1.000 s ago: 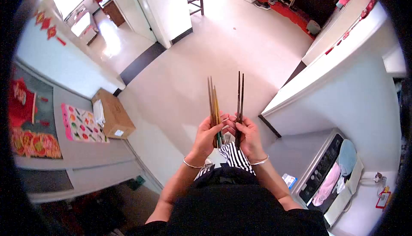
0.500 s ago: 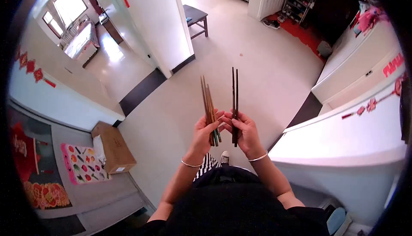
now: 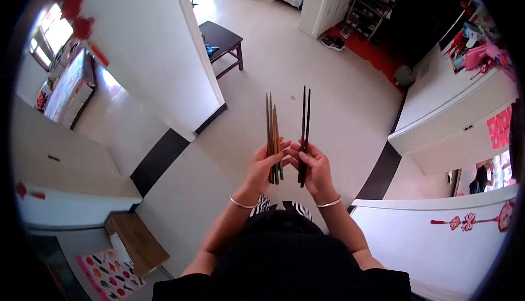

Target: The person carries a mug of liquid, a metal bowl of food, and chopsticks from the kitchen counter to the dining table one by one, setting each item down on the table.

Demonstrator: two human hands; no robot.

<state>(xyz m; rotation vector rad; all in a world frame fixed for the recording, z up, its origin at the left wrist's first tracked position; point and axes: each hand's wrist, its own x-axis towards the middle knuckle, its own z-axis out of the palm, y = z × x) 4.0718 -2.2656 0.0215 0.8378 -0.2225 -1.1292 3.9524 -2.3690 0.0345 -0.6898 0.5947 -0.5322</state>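
A bundle of several brown wooden chopsticks (image 3: 275, 131) points upward from my left hand (image 3: 264, 165), whose fingers are closed around the lower part. Some of their lower ends look greenish. My right hand (image 3: 315, 171) grips two dark chopsticks (image 3: 305, 120), also upright and slightly apart at the tips. Both hands are held close together in front of my body, with the fingertips of the two nearly meeting between the bundles. A silver bangle (image 3: 329, 202) circles my right wrist, and another bangle (image 3: 244, 203) my left.
Pale floor (image 3: 257, 109) stretches ahead between white walls. A dark low table (image 3: 224, 41) stands beyond the wall corner on the left. At lower left is a cardboard box (image 3: 136, 241) beside a colourful printed mat (image 3: 109, 273). A shoe rack (image 3: 371, 11) stands at the back right.
The view has shifted forward through the room: the table, doorways and box now sit further left or lower. Both hands keep hold of their chopsticks.
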